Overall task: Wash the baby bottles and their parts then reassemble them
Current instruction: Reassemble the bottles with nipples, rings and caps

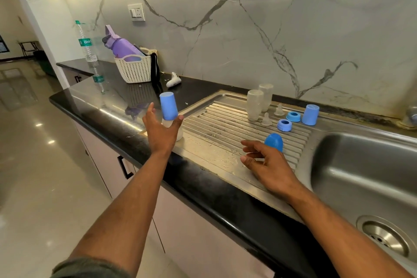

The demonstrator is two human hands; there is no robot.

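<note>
Item: assembled bottle (171, 117), blue cap on top, clear body below; it stands at the left end of the steel draining board (225, 128), where the board meets the black surface (94, 106). Judged light, hollow plastic, wet and likely slippery, top-heavy under the tall cap; take it by the body under the cap, not by the cap.

Your left hand (161, 130) reaches up to it, fingers straight and spread, thumb and a finger either side of the neck; it grips nothing.

Your right hand (266, 162) hovers low over the board, fingers loosely curled and holding nothing, a blue cap (274, 142) just behind it.

Loose parts, far side: two clear bottles (259, 102), two teats (266, 119), two blue rings (288, 121), another cap (310, 114).
</note>
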